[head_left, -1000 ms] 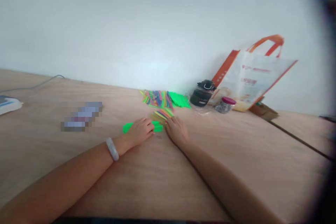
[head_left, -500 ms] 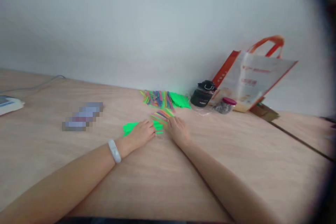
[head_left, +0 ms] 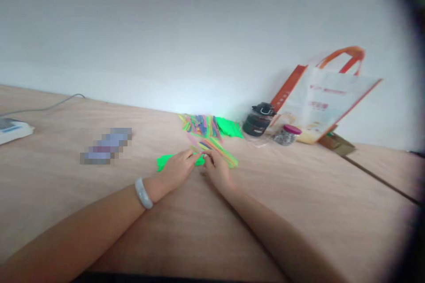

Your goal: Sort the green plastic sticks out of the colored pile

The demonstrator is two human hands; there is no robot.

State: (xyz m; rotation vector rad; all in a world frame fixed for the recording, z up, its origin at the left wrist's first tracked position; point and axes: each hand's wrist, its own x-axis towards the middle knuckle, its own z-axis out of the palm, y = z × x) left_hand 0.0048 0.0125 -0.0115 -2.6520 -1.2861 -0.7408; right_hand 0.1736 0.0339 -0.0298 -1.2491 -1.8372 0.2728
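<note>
My left hand (head_left: 179, 169), with a pale bangle (head_left: 143, 193) on the wrist, rests over a bunch of bright green strips (head_left: 163, 162). Its thumb and fingers are pinched together. The fingertips of my right hand (head_left: 217, 170) meet it, curled in and pinched as well. Whatever lies between the fingertips is too small and hidden to name. Just behind and beside the right hand, a loose bundle of multicoloured strips (head_left: 227, 155) lies on the table. More multicoloured strips (head_left: 201, 124) are spread by the wall, alongside a second pile of green strips (head_left: 230, 127).
A black-banded bottle (head_left: 257, 120), a jar with a magenta lid (head_left: 287, 135) and a white-and-orange bag (head_left: 323, 101) stand at the back right. On the left are a blurred-out flat object (head_left: 106, 146), a white device (head_left: 15, 131) and a cable (head_left: 56, 105).
My right hand has moved left and closed in, so its fingertips now meet my left hand's. More of the multicoloured bundle shows behind it. The view has shifted slightly.
</note>
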